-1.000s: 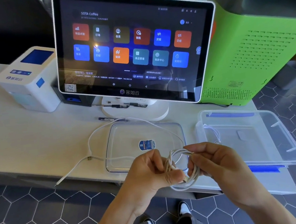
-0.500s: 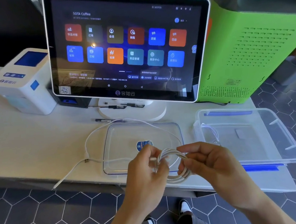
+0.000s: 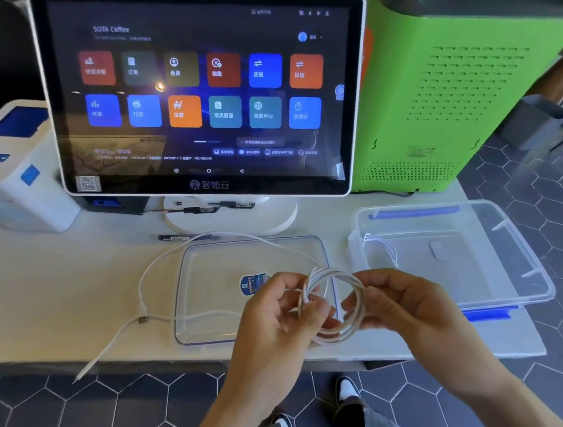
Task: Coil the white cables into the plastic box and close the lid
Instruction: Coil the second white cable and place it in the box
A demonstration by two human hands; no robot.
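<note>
A white cable coil (image 3: 349,286) of several loops hangs between my hands above the table's front edge. My left hand (image 3: 276,320) pinches its left side and my right hand (image 3: 398,300) grips its right side. The cable's loose tail (image 3: 161,262) arcs back over the clear lid (image 3: 211,289), which lies flat on the table, and runs left to a connector (image 3: 142,319). Another thin white lead (image 3: 97,355) trails from there toward the table edge. The clear plastic box (image 3: 504,260) stands open at the right with another white cable (image 3: 379,245) inside at its left end.
A touchscreen terminal (image 3: 200,93) on a white stand rises behind the lid. A white receipt printer (image 3: 11,170) sits at the left and a green machine (image 3: 460,86) at the back right. A black pen (image 3: 179,237) lies near the stand. Dark hexagon floor tiles lie below.
The coil has opened into a rounder ring and has risen a little between my hands. The loose tail over the lid looks about as long as before.
</note>
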